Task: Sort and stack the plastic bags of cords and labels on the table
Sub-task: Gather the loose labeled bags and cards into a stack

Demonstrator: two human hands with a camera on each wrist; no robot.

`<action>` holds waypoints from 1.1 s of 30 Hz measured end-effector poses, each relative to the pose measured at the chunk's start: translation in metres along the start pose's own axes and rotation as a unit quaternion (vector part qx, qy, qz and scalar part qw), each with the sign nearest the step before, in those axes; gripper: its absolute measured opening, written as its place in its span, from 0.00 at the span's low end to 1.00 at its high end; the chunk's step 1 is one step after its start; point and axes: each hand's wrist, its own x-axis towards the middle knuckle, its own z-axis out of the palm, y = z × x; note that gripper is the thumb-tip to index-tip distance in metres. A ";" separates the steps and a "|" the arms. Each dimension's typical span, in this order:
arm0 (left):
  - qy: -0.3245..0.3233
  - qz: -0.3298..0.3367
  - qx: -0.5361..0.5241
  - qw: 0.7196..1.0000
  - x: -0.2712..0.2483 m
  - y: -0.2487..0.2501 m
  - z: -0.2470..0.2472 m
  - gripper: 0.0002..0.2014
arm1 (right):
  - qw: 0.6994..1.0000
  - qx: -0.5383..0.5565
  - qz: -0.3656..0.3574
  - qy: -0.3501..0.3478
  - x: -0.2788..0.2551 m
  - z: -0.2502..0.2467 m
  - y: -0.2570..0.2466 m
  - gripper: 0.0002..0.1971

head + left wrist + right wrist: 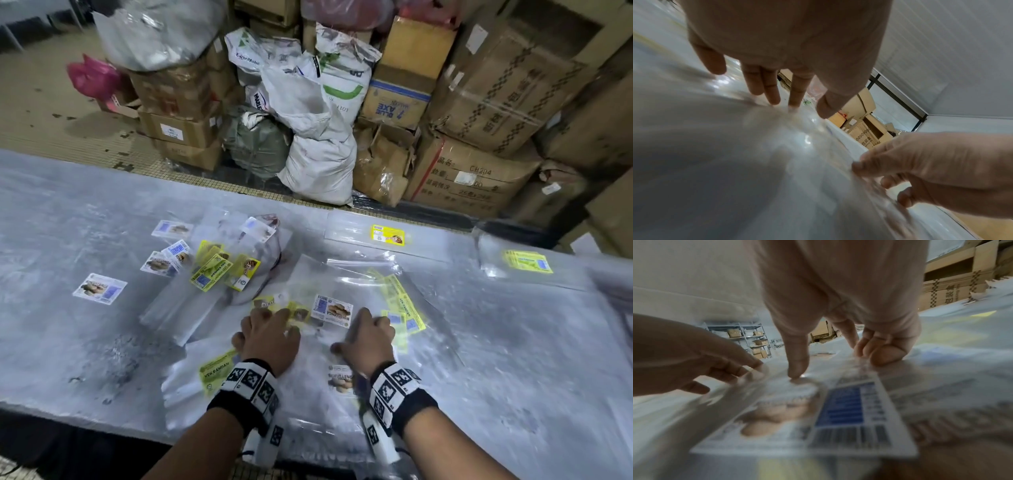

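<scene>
Plastic bags with yellow and white labels lie scattered and overlapping on the grey worktop, where the left hand presses down with straight fingers and the right hand rests fingertips on them, gripping nothing.
</scene>
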 end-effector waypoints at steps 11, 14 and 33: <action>0.071 -0.006 0.055 0.996 0.023 -0.040 -0.028 0.31 | 0.999 -0.029 -0.008 0.021 0.006 -0.014 0.016 0.21; 0.135 0.098 0.048 0.985 0.022 -0.030 -0.020 0.30 | 0.998 -0.044 -0.001 0.042 0.003 -0.020 0.020 0.19; -0.031 0.075 0.077 0.994 0.011 0.020 0.010 0.26 | 0.978 0.189 0.079 0.042 0.009 -0.044 0.053 0.27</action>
